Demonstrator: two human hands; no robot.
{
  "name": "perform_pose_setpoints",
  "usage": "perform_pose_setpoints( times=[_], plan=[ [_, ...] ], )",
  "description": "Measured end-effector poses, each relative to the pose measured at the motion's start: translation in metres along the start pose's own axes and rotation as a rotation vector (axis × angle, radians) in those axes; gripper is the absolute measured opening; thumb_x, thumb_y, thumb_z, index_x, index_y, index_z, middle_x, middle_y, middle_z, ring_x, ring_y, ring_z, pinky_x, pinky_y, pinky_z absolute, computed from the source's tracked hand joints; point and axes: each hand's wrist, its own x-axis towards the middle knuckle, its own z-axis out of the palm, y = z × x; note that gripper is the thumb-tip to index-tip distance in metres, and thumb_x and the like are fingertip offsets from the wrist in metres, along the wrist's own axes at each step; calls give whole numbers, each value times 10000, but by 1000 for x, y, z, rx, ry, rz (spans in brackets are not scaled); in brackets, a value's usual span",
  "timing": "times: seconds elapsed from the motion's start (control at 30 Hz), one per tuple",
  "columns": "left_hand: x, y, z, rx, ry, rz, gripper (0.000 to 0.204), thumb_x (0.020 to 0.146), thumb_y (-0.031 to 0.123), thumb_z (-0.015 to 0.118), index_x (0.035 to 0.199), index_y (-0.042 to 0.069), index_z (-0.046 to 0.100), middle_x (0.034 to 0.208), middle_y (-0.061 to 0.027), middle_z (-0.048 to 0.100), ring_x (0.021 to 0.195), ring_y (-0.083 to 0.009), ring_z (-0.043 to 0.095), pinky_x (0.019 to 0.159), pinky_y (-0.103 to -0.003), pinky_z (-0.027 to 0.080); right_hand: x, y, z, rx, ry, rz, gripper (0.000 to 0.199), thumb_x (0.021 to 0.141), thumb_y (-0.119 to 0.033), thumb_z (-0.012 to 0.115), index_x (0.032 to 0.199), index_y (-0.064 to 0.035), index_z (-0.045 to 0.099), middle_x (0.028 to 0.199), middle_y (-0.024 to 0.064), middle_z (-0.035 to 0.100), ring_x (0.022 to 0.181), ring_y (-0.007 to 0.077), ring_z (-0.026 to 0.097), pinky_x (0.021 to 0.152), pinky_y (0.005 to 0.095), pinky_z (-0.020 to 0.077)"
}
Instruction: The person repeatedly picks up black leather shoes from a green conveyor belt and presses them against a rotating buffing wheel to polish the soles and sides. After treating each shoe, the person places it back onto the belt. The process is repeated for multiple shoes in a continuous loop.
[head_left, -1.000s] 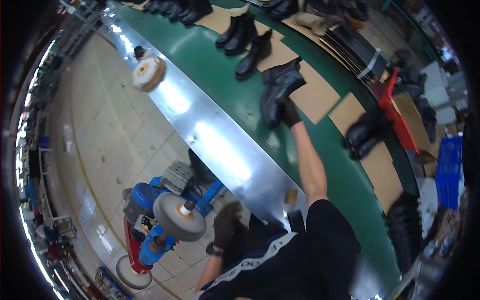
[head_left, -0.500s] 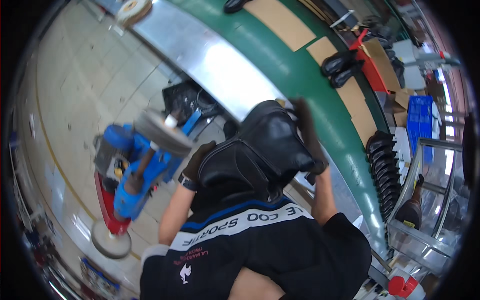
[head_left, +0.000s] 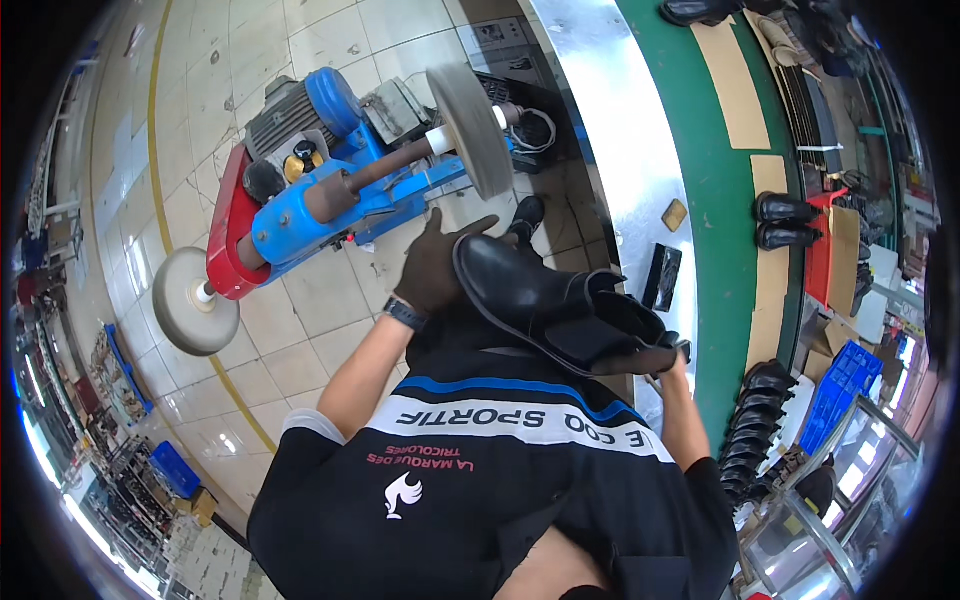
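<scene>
Both hands (head_left: 437, 268) hold a black boot (head_left: 560, 312) near a buffing wheel (head_left: 470, 130).

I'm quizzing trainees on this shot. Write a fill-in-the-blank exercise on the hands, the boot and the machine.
1. Both hands hold a black ____.
2. The left hand, at the boot's toe, wears a dark ____.
3. The right hand has its grip on the boot's ____ end.
4. The buffing machine on the floor has a body painted mostly ____.

Missing words: boot; glove; open top; blue
</scene>
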Motion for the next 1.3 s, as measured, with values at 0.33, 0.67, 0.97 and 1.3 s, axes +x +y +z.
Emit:
perform_pose_setpoints(
  times=[0.33, 0.67, 0.97, 1.3],
  plan=[
    [47, -112, 137, 2344, 117, 172, 585, 954, 492, 427, 1339, 69, 545, 1258, -215, 615, 1169, -352, 575, 1113, -491, 315, 93, 115, 70, 412, 548, -167, 228, 804, -158, 645, 1007, -55, 646, 1027, 85, 669, 990, 197, 630, 933, 350, 500],
    [97, -159, 143, 3558, -619, 1477, 988, 886, 798, 124, 1446, 27, 383, 1404, -196, 498, 1284, -354, 486, 1112, -476, 342, 207, 98, 71, 1530, 197, 103, 345, 833, -223, 636, 1109, -17, 617, 1095, 118, 665, 1018, 229, 634, 982, 393, 477],
    [49, -83, 139, 4181, -514, 1070, 808, 976, 664, 217, 1404, 9, 422, 1373, -179, 531, 1305, -279, 461, 1140, -423, 308, 60, 82, 55, 322, 369, 145, 715, 734, -218, 768, 1355, 10, 497, 1296, 145, 572, 1172, 252, 552, 1014, 374, 428],
    [43, -106, 189, 3812, -299, 475, 609, 1014, 511, 382, 1368, 22, 462, 1302, -162, 556, 1121, -256, 591, 994, -387, 476, 125, -56, 39, -926, 155, -144, 805, 649, -325, 771, 1402, -217, 509, 1176, 314, 546, 1007, 469, 565, 897, 510, 460]
  ],
)
